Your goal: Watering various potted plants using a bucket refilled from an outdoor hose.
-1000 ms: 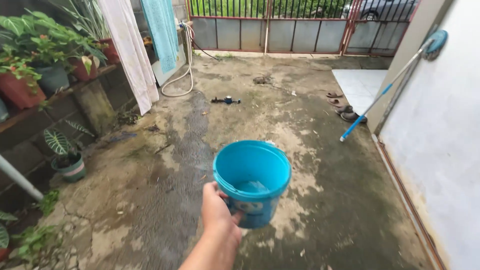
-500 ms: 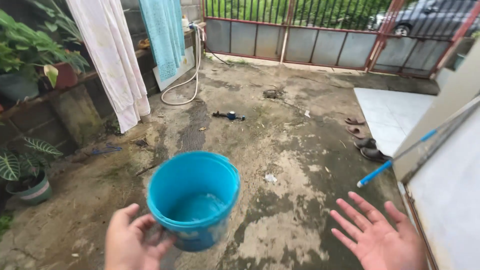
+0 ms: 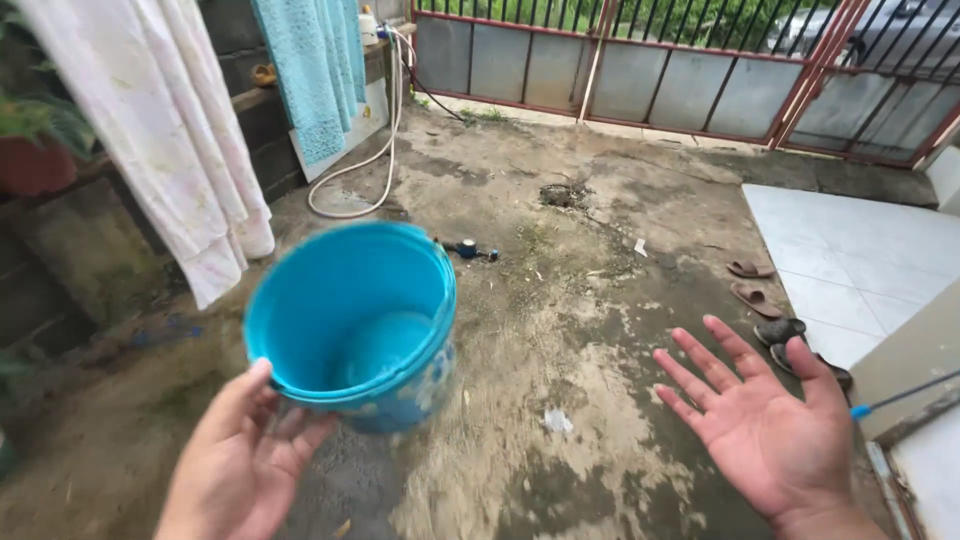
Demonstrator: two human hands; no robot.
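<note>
1. The left hand [image 3: 240, 465] grips the blue bucket [image 3: 350, 325] from below at the near left, thumb hooked on the rim, fingers curled under its base. It seems best to keep that grip firm, since the bucket tilts and a little water shows inside.
2. The bucket hangs over the wet concrete floor [image 3: 560, 300], right of the hanging cloth [image 3: 160, 130].
3. The right hand [image 3: 770, 425] is empty, palm up, fingers spread; bringing it under the bucket would likely steady it.

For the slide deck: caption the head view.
Left hand grips a tilted blue bucket over a wet concrete yard; right hand spread open, palm up.
</note>
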